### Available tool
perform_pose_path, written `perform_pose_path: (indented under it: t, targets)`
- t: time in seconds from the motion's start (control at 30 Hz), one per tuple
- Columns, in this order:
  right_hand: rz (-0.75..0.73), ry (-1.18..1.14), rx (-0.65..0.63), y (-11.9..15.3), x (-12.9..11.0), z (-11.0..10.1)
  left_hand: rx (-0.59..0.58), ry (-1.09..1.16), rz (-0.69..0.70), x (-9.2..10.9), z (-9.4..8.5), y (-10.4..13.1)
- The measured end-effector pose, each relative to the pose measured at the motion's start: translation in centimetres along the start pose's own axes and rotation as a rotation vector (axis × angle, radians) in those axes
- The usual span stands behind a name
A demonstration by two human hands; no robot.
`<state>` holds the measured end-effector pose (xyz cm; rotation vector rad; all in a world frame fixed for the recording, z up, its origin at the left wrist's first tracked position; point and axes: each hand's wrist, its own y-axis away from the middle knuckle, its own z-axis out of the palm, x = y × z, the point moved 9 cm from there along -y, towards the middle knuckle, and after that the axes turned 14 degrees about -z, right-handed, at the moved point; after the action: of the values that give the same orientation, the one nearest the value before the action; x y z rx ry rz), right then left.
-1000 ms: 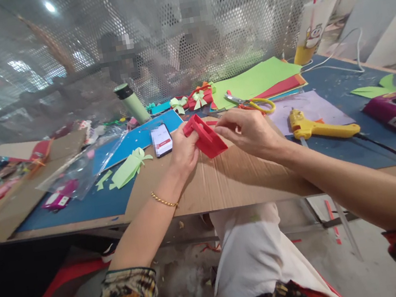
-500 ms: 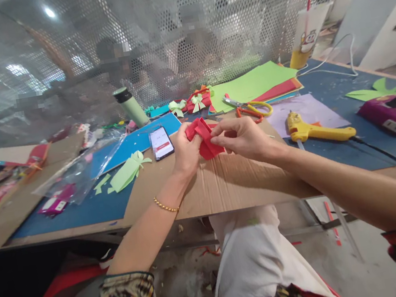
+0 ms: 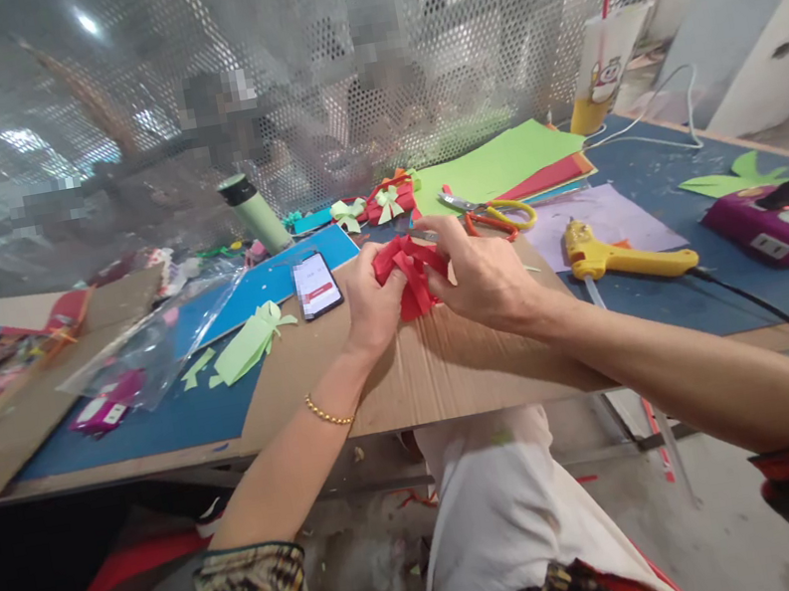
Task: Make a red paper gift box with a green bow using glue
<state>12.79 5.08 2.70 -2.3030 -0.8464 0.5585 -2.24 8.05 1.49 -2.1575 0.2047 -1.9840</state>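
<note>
A folded red paper piece (image 3: 413, 277) with loose strips is held up over the brown cardboard sheet (image 3: 409, 384). My left hand (image 3: 370, 301) pinches its left side, thumb on the front. On the right side, my right hand (image 3: 483, 273) grips the paper between thumb and fingers. Part of the paper is hidden behind the fingers. Left of my left hand lies a phone (image 3: 317, 284) with a lit screen, and beyond it a folded light-green paper piece (image 3: 251, 343). Scissors (image 3: 491, 214) with orange and yellow handles rest behind my right hand.
A yellow hot glue gun (image 3: 596, 259) lies on purple paper at the right, its cord running near a purple power block (image 3: 783, 222). Behind stand a green bottle (image 3: 255, 216), green paper sheets (image 3: 493, 163), red pieces with green bows (image 3: 390, 199) and a drink cup (image 3: 606, 68).
My right hand has turned and spread its grip over the top and right side of the red paper, and its strips stand differently. The whole view has shifted slightly.
</note>
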Motion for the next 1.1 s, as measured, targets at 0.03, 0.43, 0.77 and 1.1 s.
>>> perform_pose_path:
  t: [0.03,0.43,0.77,1.1]
  targets:
    - [-0.015,0.071,-0.02,0.0,-0.4,-0.1,-0.001,-0.013,0.01,0.2,0.1,0.1]
    - [-0.043,0.267,-0.013,-0.1,-1.3,-1.3,-0.05,-0.068,0.052,0.7,1.5,1.1]
    - [0.004,0.027,0.044,-0.1,0.8,-1.5,-0.023,-0.052,0.038,1.0,0.8,0.8]
    - [-0.05,0.111,0.155,-0.1,1.3,-1.6,-0.239,0.039,0.028,-0.5,1.6,-0.2]
